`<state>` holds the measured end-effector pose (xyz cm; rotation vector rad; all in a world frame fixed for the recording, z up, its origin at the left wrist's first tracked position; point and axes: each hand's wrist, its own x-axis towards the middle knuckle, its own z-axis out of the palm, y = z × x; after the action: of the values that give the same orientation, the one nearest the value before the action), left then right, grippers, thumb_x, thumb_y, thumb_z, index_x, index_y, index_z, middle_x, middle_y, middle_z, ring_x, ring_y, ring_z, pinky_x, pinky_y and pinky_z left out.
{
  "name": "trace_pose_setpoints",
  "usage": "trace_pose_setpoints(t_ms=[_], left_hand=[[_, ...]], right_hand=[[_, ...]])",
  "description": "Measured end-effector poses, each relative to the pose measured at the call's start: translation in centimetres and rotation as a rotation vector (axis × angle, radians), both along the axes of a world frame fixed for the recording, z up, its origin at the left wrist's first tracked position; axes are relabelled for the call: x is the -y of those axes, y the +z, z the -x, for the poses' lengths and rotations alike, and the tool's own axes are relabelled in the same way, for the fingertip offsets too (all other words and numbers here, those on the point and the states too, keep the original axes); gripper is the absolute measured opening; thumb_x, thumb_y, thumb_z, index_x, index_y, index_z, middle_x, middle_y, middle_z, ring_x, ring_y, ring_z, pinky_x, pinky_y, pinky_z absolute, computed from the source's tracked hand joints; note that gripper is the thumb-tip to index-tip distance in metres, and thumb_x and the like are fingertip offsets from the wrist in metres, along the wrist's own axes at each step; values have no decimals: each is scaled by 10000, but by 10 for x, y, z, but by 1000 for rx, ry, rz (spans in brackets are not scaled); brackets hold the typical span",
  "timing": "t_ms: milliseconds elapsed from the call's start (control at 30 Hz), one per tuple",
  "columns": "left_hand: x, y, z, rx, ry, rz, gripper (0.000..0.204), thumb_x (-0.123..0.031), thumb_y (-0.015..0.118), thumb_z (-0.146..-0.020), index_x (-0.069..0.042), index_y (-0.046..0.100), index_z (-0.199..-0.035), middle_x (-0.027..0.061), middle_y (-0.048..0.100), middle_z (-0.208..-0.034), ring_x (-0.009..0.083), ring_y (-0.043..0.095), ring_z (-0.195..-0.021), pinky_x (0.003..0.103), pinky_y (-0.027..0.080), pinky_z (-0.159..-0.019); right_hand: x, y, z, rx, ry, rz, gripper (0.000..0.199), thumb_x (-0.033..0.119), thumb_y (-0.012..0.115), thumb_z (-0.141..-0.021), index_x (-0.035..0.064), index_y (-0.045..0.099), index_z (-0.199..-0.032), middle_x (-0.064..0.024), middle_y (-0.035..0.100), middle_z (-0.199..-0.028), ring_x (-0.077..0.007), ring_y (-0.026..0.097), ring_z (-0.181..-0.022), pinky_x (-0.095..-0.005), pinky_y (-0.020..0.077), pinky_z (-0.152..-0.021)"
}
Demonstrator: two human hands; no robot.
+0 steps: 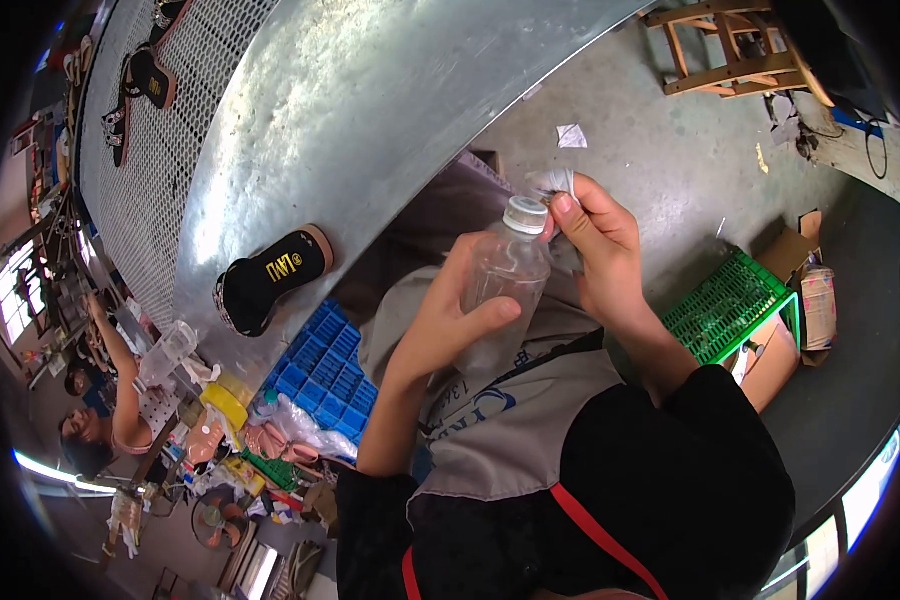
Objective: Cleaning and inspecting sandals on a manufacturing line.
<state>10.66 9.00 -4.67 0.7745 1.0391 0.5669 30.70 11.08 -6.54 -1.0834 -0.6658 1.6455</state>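
My left hand (455, 320) is wrapped round a clear plastic bottle (507, 265), which stands nearly upright in front of my apron (530, 420). A whitish cap (525, 214) sits on the bottle's neck. Beside the cap, my right hand (605, 240) is closed, thumb against fingers, on a thin, whitish, see-through strip (560, 182). Whether the strip touches the bottle I cannot tell. To the left, a black slide sandal (275, 278) with yellow print lies on the metal table (340, 120).
Several black sandals (150, 78) rest on a metal mesh (195, 70). Below the table edge is a blue crate (325, 365); a green crate (730, 310) stands on the floor at right. A wooden stool (730, 50) is far right. Another person (120, 410) is at far left.
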Motion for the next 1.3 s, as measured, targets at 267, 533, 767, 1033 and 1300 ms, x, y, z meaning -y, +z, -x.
trace_pose_setpoints(t_ms=[267,533,767,1033,1300], left_hand=[[-5,2,-14,124,45,280,835,-542,773,-866,3,432,-1398,169,661,-1089,256,722,-855,369,607,-742],[-15,1,-18,134,17,371,707,-415,764,-933,-1,442,-1407,98,620,-1094,180,678,-855,332,587,-722],[-18,2,-19,168,16,358,684,-397,756,-941,4,456,-1407,110,637,-1098,181,672,-914,340,567,-770],[-51,45,-13,33,-50,-321,880,-219,913,-763,12,446,-1472,115,602,-1335,164,563,-1243,341,440,-1069],[-127,29,-8,-322,615,-1163,950,-282,924,-720,8,403,-1460,210,606,-1334,363,605,-1244,438,464,-1053]], right_hand=[[4,-14,-7,75,57,20,265,113,491,-1101,-15,646,-1273,-8,599,-935,-88,532,-894,-256,462,-857],[-6,-20,-17,41,152,109,227,116,484,-1102,-7,638,-1215,-1,579,-912,-91,525,-911,-255,449,-857],[-7,-13,-19,169,139,48,264,143,505,-1089,-21,651,-1235,-4,606,-935,-90,540,-881,-248,449,-835],[-25,-13,-57,-44,-182,-133,379,183,556,-1038,-44,569,-1341,-59,655,-956,-142,609,-923,-304,485,-828],[-37,-9,-41,55,-25,-155,277,178,532,-1076,-15,587,-1267,-21,552,-883,-89,470,-814,-242,376,-737]])
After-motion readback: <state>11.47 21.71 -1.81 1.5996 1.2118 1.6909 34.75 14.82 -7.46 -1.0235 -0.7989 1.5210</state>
